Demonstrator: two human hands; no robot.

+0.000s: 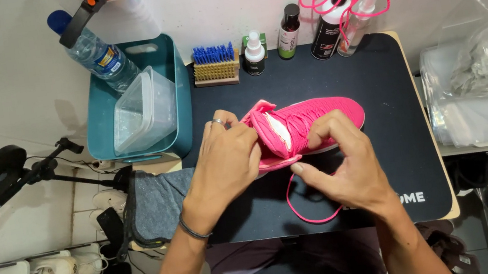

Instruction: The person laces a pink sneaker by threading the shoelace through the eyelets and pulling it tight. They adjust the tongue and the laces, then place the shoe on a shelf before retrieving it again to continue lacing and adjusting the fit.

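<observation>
Hands (225, 162) (345, 164): two, holding one shoe (303, 125).

Teal bin (178, 105), brush (215, 65), spray bottles (255, 53).

A shoe (310, 124) lies on the mat (376, 72), bottles (288, 32) behind it.

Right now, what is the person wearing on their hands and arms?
Both arms are bare, no sleeves or gloves. The left hand has a silver ring on one finger and a thin dark band around the wrist. The right hand wears nothing.
</observation>
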